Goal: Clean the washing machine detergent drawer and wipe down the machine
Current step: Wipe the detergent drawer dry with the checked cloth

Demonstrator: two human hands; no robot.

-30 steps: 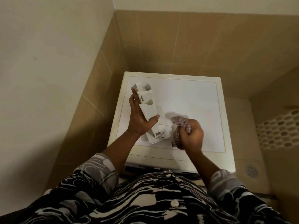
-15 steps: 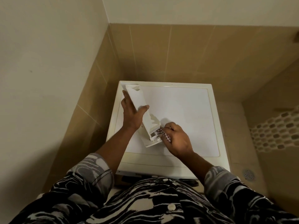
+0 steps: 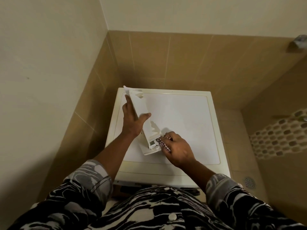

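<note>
While the left hand (image 3: 132,123) grips the white detergent drawer (image 3: 140,106), propped tilted on the washing machine (image 3: 186,117) top, the right hand (image 3: 179,150) holds a bunched checked cloth (image 3: 163,144) against its lower end; compartment contents are hidden.

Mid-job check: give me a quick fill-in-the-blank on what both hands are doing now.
1. The left hand holds the detergent drawer tilted, its lower end resting on the ____.
2. The right hand grips a checked ____ against that lower end.
3. The floor drain lies to the person's ____.
Missing: washing machine; cloth; right.
</note>
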